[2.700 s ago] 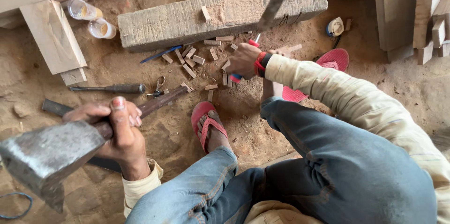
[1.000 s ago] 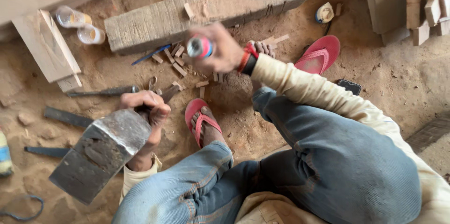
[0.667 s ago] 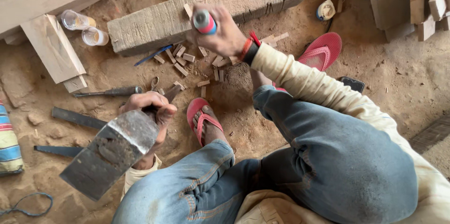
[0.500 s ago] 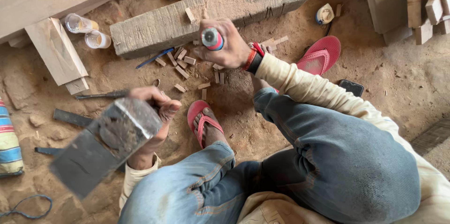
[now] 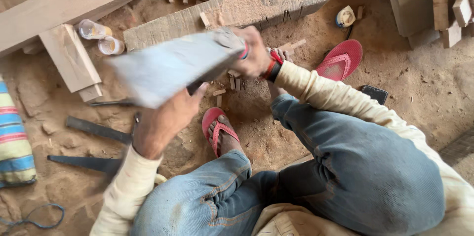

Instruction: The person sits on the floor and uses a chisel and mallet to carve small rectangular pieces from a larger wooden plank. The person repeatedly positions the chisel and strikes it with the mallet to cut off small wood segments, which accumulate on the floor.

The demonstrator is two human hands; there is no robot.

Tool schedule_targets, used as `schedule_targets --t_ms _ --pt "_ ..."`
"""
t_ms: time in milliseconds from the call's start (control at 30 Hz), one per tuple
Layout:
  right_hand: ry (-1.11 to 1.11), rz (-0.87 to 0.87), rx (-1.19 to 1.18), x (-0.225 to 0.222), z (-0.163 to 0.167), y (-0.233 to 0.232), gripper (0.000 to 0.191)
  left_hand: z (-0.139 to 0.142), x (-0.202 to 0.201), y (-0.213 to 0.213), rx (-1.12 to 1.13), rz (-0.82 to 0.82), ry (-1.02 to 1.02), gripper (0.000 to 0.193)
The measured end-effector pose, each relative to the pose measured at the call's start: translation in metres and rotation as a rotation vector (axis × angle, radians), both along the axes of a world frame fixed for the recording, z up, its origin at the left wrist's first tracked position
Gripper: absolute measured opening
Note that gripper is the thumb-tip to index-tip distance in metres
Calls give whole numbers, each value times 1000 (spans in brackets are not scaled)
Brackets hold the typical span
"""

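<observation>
The left hand (image 5: 165, 120) sits just left of centre in the head view, fingers wrapped tight around the handle of a heavy grey mallet (image 5: 173, 65). The mallet's broad head is raised and motion-blurred, its far end reaching toward one o'clock, where it overlaps the right hand (image 5: 254, 56).

The right hand is blurred too; its fingers look curled shut around a small tool with a red end (image 5: 244, 51), mostly hidden by the mallet, so what kind of tool it is cannot be told. A red-and-black band (image 5: 271, 65) circles that wrist. The hand hovers at the near edge of a rough wooden beam (image 5: 276, 1) lying on the sandy ground across twelve o'clock.

Small wood offcuts (image 5: 219, 95) are scattered on the sand below the hands. A foot in a red flip-flop (image 5: 219, 130) rests at centre, and a second, empty red flip-flop (image 5: 340, 60) lies toward two o'clock with a dark phone-like slab (image 5: 374, 94) just beside it.

At ten o'clock two clear plastic cups (image 5: 101, 37) lie tipped beside a short plank (image 5: 69, 58). Dark flat metal blades (image 5: 96, 130) rest on the ground at nine o'clock, near a striped cloth bundle (image 5: 15, 137) at the left edge. The person's knees in blue jeans (image 5: 355, 167) fill the lower frame.
</observation>
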State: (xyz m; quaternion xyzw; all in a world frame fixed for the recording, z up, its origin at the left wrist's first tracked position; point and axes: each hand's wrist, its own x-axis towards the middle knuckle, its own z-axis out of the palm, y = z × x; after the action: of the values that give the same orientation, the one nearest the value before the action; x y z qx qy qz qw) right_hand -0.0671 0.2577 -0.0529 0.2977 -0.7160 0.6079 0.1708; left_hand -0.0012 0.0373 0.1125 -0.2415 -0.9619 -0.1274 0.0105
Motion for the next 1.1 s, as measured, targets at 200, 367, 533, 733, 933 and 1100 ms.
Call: schedule_targets --t_ms 200,367,533,733,933,1100 --pt "-190 213 21 -2 4 -2 22 47 29 -22 668 176 -250 18" --pt "-185 213 32 2 9 -2 25 106 36 -65 780 71 212 18" --pt "-179 216 78 5 5 0 23 47 6 -7 279 29 277 20" --pt "-219 243 76 -1 0 0 28 -22 10 4 485 75 -232 23" --pt "-291 172 230 4 5 2 33 71 -5 -33 806 2 -9 21" --pt "-262 151 257 8 5 4 31 99 -24 -27 811 66 257 25"
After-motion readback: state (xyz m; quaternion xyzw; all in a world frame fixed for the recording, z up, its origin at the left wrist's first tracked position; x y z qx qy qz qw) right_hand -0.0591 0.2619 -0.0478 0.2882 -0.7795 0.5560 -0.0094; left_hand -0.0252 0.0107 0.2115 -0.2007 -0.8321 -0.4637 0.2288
